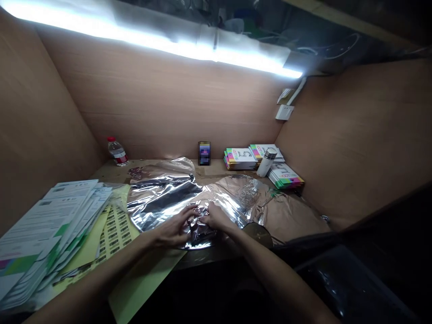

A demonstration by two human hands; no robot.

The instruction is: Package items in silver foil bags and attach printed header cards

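Flat, shiny foil balloons (158,191) in silver and rose gold spread over the tabletop. At the near edge, a crumpled dark, reflective part of the foil (201,231) lies between my hands. My left hand (173,228) rests at its left side, fingers spread and curved over it, thumb apart. My right hand (218,217) pinches the foil from the right with curled fingers; the exact grip is partly hidden. Right of my right forearm lies a dark brown rounded object (258,234), its kind unclear.
Printed sheets (64,211) and yellow label sheets (116,229) lie left. A red-capped bottle (117,153), a phone (204,154), stacks of colourful printed packets (240,155) and a white flask (266,163) stand along the back. Wooden panels (168,99) enclose the table.
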